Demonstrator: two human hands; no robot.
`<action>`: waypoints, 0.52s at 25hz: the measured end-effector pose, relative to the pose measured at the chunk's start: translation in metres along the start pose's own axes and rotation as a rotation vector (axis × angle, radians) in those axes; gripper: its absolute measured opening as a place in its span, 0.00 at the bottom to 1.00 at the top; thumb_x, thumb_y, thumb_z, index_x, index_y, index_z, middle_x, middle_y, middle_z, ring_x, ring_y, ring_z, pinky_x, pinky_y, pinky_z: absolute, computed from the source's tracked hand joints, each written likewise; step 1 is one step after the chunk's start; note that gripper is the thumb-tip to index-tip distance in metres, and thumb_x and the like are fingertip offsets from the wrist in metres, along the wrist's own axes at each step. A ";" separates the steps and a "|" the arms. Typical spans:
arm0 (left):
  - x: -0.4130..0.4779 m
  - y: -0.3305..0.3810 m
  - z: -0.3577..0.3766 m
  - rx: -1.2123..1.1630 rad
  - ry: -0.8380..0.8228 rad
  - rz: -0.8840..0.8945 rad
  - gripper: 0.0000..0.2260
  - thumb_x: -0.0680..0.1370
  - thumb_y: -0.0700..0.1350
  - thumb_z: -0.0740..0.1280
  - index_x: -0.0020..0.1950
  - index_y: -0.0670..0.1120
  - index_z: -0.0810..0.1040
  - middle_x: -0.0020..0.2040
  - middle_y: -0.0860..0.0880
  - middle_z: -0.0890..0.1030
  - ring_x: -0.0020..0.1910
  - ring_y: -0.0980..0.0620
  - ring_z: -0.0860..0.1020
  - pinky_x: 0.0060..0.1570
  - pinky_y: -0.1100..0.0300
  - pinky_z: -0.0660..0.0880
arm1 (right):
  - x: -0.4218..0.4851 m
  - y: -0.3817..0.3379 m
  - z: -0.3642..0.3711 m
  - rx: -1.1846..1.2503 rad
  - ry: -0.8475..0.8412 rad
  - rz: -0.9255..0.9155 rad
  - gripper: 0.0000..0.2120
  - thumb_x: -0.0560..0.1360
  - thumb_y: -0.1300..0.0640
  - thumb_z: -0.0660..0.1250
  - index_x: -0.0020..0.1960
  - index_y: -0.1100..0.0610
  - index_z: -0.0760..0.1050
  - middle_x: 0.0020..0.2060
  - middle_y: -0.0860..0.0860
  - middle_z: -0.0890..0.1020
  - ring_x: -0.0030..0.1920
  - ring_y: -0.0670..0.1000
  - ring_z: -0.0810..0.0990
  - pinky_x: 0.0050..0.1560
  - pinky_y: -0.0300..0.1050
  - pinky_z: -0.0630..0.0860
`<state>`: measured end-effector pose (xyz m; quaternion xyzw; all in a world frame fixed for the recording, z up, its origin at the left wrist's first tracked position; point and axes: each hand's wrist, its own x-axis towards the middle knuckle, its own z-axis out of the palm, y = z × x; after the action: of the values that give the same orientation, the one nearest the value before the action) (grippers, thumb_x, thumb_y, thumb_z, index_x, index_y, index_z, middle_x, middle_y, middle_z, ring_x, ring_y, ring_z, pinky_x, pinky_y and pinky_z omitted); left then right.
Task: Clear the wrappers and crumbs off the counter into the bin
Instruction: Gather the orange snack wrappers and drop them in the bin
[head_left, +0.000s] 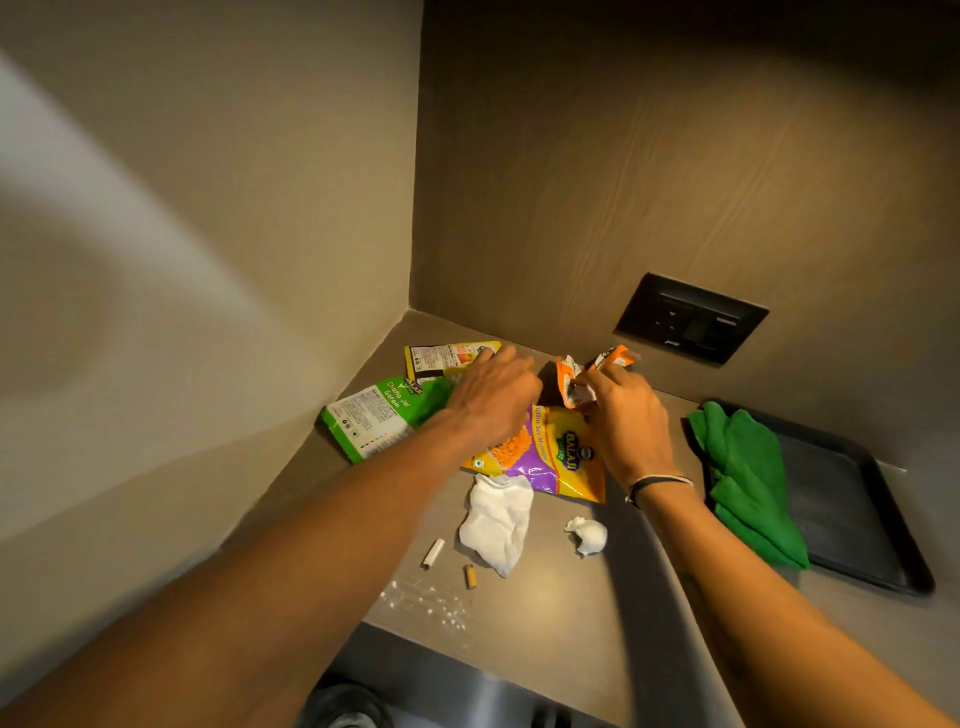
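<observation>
My right hand (621, 415) grips a crumpled orange foil wrapper (574, 382), my left hand (493, 400) reaches unclenched toward eleven o'clock; the grey worktop (597, 613) remains littered.

Glossy plastic wrappers (540, 457), matt counter (597, 597)

The left hand (493, 395) covers the near corner of the yellow packet (447, 358) and part of the green packet (382, 415), so whether its fingers grip either cannot be told. The right hand (623, 415) hides much of the orange wrapper (571, 379). Packet print (mostly) is too small to read. The bin (337, 706) is cut off by the bottom edge.
</observation>
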<state>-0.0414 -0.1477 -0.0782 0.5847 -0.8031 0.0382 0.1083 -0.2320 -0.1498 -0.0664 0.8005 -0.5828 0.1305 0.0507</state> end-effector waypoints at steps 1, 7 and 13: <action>0.001 0.000 0.000 -0.038 0.046 -0.010 0.05 0.78 0.48 0.76 0.53 0.50 0.87 0.58 0.49 0.83 0.61 0.45 0.75 0.60 0.48 0.72 | -0.004 0.003 0.000 0.023 0.056 0.002 0.18 0.79 0.59 0.74 0.68 0.54 0.79 0.64 0.56 0.82 0.65 0.62 0.80 0.54 0.58 0.83; -0.021 -0.002 -0.031 -0.294 0.394 -0.043 0.02 0.78 0.44 0.73 0.46 0.48 0.86 0.50 0.49 0.85 0.57 0.42 0.78 0.55 0.46 0.75 | -0.036 0.014 -0.022 0.219 0.502 0.052 0.13 0.75 0.65 0.75 0.60 0.59 0.83 0.55 0.59 0.85 0.55 0.62 0.83 0.51 0.52 0.79; -0.073 0.000 -0.100 -0.443 0.791 -0.294 0.03 0.78 0.43 0.73 0.48 0.45 0.85 0.49 0.47 0.86 0.51 0.40 0.81 0.53 0.46 0.75 | -0.038 -0.028 -0.096 0.469 1.013 0.038 0.08 0.80 0.67 0.68 0.55 0.63 0.85 0.51 0.61 0.86 0.53 0.60 0.85 0.54 0.53 0.80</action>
<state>-0.0073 -0.0605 0.0036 0.5954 -0.5978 0.0699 0.5322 -0.2303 -0.0837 0.0179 0.6170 -0.4554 0.6257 0.1426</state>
